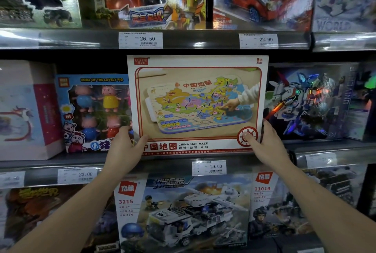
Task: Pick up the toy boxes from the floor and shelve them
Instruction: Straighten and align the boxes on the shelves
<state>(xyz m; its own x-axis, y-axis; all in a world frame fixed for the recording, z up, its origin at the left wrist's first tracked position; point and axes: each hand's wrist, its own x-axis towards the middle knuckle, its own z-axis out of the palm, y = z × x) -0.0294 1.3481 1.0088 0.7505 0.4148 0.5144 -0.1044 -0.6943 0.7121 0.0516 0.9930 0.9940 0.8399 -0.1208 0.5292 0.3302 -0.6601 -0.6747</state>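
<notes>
With my left hand (124, 149) and right hand (267, 143) pinching the lower corners of the flat white-and-red cardboard map box (197, 98), I should push it in squarely, keeping it upright.

You face grey metal shelves (166, 164) in tiers; glossy front rails (61, 39) carry white price tags (140, 40); the back panel (91, 63) is dark.

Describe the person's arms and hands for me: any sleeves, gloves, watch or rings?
Both arms are bare as far as the frame shows: there is no sleeve on the left forearm or the right forearm. The left hand and the right hand wear no gloves. No watch, bracelet or ring shows on the sides in view.
</notes>
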